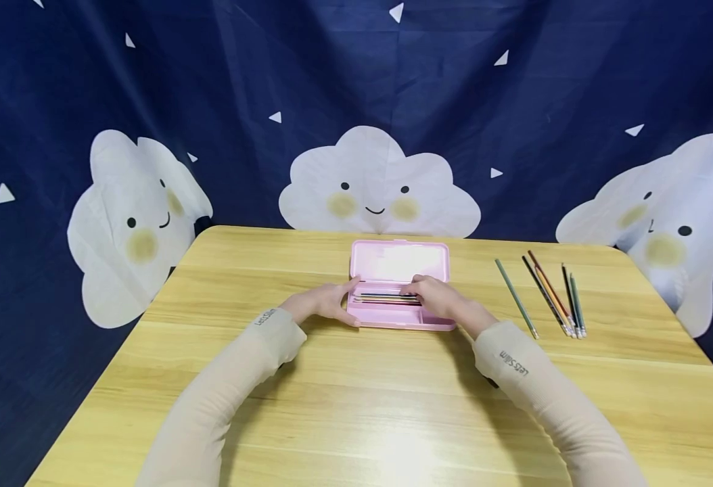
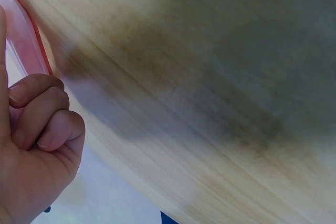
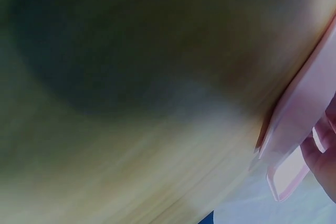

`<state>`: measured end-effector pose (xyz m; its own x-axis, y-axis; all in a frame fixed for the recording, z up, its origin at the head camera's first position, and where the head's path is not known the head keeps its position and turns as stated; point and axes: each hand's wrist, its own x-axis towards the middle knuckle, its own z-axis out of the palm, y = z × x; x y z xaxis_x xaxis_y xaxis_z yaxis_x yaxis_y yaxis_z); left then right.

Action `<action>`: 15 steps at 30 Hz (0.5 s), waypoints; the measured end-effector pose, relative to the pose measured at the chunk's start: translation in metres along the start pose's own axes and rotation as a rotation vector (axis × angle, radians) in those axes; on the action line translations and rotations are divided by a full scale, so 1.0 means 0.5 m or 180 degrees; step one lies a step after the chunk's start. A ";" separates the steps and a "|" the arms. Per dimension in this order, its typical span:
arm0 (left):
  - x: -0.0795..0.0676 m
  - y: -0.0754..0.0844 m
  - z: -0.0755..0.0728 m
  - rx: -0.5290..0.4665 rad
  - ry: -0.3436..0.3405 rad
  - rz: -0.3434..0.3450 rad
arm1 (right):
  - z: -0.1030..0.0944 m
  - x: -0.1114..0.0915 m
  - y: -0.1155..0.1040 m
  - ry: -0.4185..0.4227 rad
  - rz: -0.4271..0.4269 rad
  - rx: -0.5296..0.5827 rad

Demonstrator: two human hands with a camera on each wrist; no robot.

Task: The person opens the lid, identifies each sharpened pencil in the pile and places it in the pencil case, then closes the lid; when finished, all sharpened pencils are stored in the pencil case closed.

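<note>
A pink pencil case (image 1: 387, 316) lies on the wooden table with its lid (image 1: 400, 262) raised at the back. Several pencils (image 1: 387, 299) lie side by side in its rear compartment. My left hand (image 1: 327, 302) holds the case's left end, thumb and index finger spread along it. In the left wrist view, that hand's other fingers (image 2: 39, 106) curl beside the pink wall. Over the right part of the case, my right hand (image 1: 438, 297) has bent fingers reaching down to the pencils' right ends. Its fingertips are partly hidden, so any grip on a pencil is unclear.
To the right of the case lie a lone green pencil (image 1: 516, 297) and several more pencils (image 1: 554, 297) in a loose group. The case's front compartment has a divider near its right side. Behind the table hangs a dark blue curtain (image 1: 241, 81) with smiling clouds.
</note>
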<state>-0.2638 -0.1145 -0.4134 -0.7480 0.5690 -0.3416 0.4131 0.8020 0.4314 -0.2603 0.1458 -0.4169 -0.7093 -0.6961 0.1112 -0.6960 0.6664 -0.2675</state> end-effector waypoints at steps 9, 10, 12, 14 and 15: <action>0.000 0.000 0.001 -0.0060 0.0022 0.0044 | 0.002 -0.006 0.005 0.0011 -0.0022 -0.0074; 0.001 0.000 0.001 -0.0063 0.0017 0.0044 | 0.001 -0.008 0.007 0.0050 -0.0022 0.0019; 0.003 0.001 0.002 -0.0078 0.0007 0.0034 | -0.002 -0.013 0.014 0.0143 -0.0017 0.0176; 0.003 0.000 0.002 -0.0073 0.0009 0.0005 | -0.007 -0.017 0.020 0.0268 -0.0007 0.0343; 0.003 -0.001 0.002 -0.0081 0.0010 -0.0020 | -0.010 -0.020 0.024 0.0333 -0.0016 0.0403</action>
<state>-0.2645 -0.1140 -0.4147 -0.7522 0.5634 -0.3418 0.3951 0.8007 0.4503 -0.2621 0.1619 -0.4163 -0.7183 -0.6633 0.2101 -0.6844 0.6194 -0.3846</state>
